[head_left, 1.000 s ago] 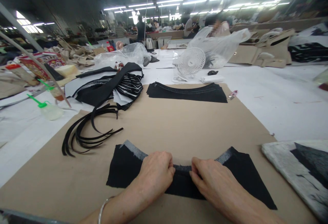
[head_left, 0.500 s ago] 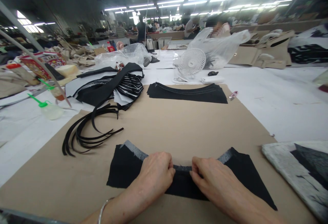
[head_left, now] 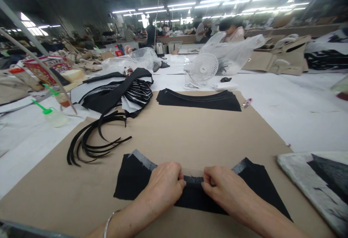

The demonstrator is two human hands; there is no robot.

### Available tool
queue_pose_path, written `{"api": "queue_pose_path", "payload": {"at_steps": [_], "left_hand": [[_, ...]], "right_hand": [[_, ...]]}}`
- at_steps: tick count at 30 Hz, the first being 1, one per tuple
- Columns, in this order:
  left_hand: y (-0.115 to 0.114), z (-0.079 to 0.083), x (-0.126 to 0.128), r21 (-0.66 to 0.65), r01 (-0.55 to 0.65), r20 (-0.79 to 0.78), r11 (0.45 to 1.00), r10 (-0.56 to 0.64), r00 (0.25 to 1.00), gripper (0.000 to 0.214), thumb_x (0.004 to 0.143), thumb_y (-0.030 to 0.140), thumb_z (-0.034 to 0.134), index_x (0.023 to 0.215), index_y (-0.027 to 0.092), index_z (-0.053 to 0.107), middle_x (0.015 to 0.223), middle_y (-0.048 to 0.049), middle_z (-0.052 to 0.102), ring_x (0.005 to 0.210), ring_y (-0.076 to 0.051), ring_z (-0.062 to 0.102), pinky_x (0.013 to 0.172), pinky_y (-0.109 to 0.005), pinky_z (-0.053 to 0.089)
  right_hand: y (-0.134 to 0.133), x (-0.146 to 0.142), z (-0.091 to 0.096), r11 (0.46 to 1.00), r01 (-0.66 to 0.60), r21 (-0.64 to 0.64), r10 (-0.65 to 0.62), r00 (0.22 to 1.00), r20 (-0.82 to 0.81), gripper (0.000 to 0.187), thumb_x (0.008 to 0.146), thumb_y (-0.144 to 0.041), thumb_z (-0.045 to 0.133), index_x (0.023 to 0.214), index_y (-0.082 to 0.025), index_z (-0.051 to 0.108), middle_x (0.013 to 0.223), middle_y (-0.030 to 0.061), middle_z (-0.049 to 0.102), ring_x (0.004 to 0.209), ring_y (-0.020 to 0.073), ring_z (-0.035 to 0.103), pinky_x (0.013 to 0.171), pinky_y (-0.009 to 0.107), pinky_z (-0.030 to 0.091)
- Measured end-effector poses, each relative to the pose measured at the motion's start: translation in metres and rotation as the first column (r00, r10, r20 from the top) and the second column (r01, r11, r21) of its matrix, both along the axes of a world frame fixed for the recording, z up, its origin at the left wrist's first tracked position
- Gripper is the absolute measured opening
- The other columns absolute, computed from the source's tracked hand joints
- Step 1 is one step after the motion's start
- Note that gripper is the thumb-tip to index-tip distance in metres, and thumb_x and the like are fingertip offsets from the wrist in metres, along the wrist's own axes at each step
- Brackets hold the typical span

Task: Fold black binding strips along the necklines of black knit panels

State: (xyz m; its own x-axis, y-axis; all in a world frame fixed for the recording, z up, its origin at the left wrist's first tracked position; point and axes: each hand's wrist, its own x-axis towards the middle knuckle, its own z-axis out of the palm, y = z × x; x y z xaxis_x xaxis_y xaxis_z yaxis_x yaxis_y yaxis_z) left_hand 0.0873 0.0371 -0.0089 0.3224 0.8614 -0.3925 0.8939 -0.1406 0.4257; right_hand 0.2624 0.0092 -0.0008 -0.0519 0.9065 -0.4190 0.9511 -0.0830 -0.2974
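Note:
A black fabric piece point(head_left: 133, 180) with a curved upper edge and a grey band along that curve lies on the brown sheet point(head_left: 174, 136) in front of me. My left hand point(head_left: 167, 181) pinches the curved edge left of its middle, thumb against curled fingers. Just to the right, my right hand point(head_left: 221, 183) grips the same edge in a like pinch. A short stretch of the grey band shows between the two hands. The fabric under my palms and forearms is hidden.
Behind lies a stack of black curved pieces point(head_left: 198, 100), with small pink-handled snips point(head_left: 247, 103) beside it. Black strips point(head_left: 89, 143) curl at left near a black-and-white bundle point(head_left: 116, 93). A white fan point(head_left: 203, 67) stands farther back. At right is a pale slab point(head_left: 296, 165).
Both hands keep their pinch on the fabric edge and have hardly moved. The fabric's lower edge near my right forearm has shifted very slightly.

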Motion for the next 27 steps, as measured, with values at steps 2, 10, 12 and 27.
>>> {"api": "queue_pose_path", "payload": {"at_steps": [2,10,12,27], "left_hand": [[0.0,-0.0006,0.0002,0.007,-0.002,-0.003,1.0,0.002,1.0,0.012,0.073,0.028,0.057,0.076,0.023,0.068,0.076,-0.0025,0.071,0.078,-0.022,0.066,0.06,-0.028,0.037],[-0.0012,-0.0013,0.0014,0.014,0.004,-0.029,1.0,-0.003,1.0,0.013,0.075,0.027,0.056,0.076,0.022,0.068,0.075,-0.0027,0.072,0.076,-0.02,0.066,0.06,-0.027,0.038],[-0.0019,0.0,0.0021,0.02,0.01,-0.038,1.0,-0.009,0.999,0.015,0.076,0.027,0.055,0.077,0.021,0.068,0.075,-0.0037,0.072,0.075,-0.02,0.066,0.06,-0.026,0.039],[-0.0057,0.0008,0.0065,0.07,0.035,-0.091,0.997,-0.028,0.995,0.016,0.081,0.024,0.051,0.081,0.021,0.067,0.083,-0.0056,0.073,0.082,-0.024,0.068,0.067,-0.03,0.044]], "right_hand": [[-0.0007,-0.0003,-0.0039,1.0,-0.003,0.013,0.003,1.0,0.024,0.017,0.079,-0.014,0.05,0.067,-0.018,0.061,0.067,0.0042,0.066,0.06,0.0158,0.056,0.052,0.027,0.021],[-0.0022,-0.0015,-0.0095,0.998,-0.032,0.047,0.03,0.998,0.057,0.017,0.082,-0.015,0.048,0.071,-0.018,0.061,0.072,0.0071,0.068,0.068,0.0195,0.062,0.055,0.028,0.024],[-0.0034,-0.0012,-0.0093,0.997,-0.045,0.061,0.041,0.997,0.058,0.018,0.082,-0.015,0.047,0.071,-0.018,0.061,0.072,0.0076,0.068,0.068,0.02,0.062,0.055,0.028,0.024],[-0.0088,-0.0066,-0.0091,0.988,-0.132,0.084,0.116,0.978,0.174,0.021,0.089,-0.015,0.044,0.085,-0.015,0.065,0.077,0.012,0.069,0.075,0.0275,0.068,0.057,0.029,0.039]]}}
